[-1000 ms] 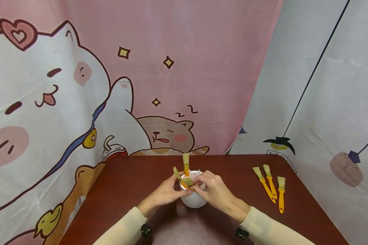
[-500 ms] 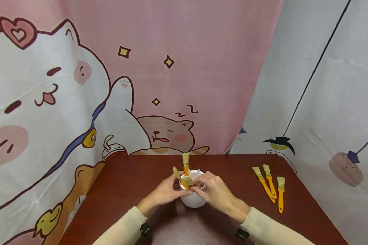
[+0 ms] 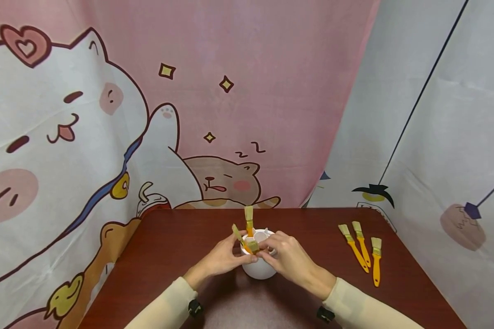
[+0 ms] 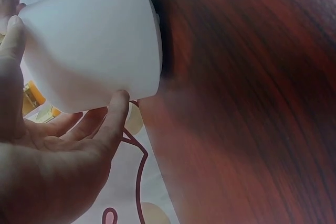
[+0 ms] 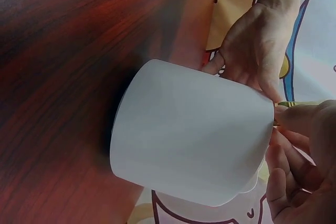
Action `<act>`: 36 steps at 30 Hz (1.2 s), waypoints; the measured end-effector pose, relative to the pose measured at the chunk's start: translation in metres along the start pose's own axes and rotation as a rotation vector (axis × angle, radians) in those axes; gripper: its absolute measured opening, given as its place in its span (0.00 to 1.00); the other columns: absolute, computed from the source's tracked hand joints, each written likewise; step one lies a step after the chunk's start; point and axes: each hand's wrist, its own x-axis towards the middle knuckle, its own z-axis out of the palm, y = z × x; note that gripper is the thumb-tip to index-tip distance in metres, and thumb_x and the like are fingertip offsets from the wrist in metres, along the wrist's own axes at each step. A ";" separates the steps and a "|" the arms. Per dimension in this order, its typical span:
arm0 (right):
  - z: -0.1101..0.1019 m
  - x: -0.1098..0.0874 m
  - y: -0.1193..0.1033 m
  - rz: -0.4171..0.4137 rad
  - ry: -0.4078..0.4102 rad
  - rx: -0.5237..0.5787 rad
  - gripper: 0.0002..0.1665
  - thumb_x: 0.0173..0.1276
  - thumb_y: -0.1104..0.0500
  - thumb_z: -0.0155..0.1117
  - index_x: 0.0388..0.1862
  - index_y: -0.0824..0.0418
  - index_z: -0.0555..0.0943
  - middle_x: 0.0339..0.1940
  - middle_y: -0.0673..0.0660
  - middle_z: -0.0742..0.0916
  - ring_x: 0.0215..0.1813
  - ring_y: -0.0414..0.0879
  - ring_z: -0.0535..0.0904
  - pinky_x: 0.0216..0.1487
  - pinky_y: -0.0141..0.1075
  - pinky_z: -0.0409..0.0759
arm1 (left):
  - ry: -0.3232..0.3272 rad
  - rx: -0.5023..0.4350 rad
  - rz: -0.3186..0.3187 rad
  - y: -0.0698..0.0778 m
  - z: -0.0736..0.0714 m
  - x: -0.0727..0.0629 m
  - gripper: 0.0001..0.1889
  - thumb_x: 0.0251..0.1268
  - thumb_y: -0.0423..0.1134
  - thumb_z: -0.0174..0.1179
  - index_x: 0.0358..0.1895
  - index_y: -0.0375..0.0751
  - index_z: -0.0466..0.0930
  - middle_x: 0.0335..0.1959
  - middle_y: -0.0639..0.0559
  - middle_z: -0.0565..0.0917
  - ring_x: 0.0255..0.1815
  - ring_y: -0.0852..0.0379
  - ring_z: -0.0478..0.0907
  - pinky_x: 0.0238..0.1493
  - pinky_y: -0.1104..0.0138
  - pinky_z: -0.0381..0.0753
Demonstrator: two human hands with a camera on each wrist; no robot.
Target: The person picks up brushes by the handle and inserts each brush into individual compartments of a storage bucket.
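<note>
A white round holder (image 3: 259, 270) with compartments in its top stands on the table. My left hand (image 3: 224, 256) holds it from the left; in the left wrist view the thumb is at the rim and the fingers (image 4: 118, 114) lie along its side. One paintbrush (image 3: 249, 217) stands upright at the back of the holder, and another paintbrush (image 3: 237, 234) leans left beside the left fingers. At the near rim my right hand (image 3: 286, 256) pinches a third paintbrush (image 3: 253, 247), its bristles pointing up. Its handle is hidden behind the holder's wall and the fingers.
Three loose paintbrushes with orange handles, a left one (image 3: 354, 247), a middle one (image 3: 362, 244) and a right one (image 3: 377, 261), lie on the right of the dark red table (image 3: 160, 260). A cartoon-printed curtain (image 3: 288, 91) hangs behind the table edge.
</note>
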 end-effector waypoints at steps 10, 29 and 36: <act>-0.006 0.000 -0.001 -0.001 -0.007 0.018 0.17 0.63 0.63 0.94 0.49 0.59 0.96 0.42 0.52 0.98 0.42 0.44 0.92 0.40 0.28 0.91 | -0.018 -0.063 -0.016 -0.001 0.001 0.000 0.51 0.75 0.59 0.81 0.92 0.44 0.66 0.80 0.40 0.85 0.80 0.38 0.85 0.75 0.45 0.90; -0.012 -0.004 0.001 0.035 0.008 0.064 0.14 0.63 0.66 0.93 0.45 0.60 0.95 0.38 0.52 0.96 0.39 0.45 0.91 0.37 0.36 0.92 | -0.003 -0.074 -0.043 0.002 0.008 -0.003 0.55 0.73 0.62 0.81 0.93 0.47 0.62 0.83 0.40 0.82 0.84 0.38 0.81 0.74 0.47 0.90; -0.012 -0.005 0.002 0.045 0.007 0.094 0.13 0.63 0.66 0.93 0.42 0.59 0.94 0.35 0.49 0.95 0.38 0.43 0.90 0.37 0.34 0.91 | 0.000 -0.057 -0.031 0.005 0.008 -0.003 0.54 0.73 0.62 0.81 0.93 0.47 0.62 0.82 0.41 0.83 0.83 0.40 0.82 0.74 0.48 0.90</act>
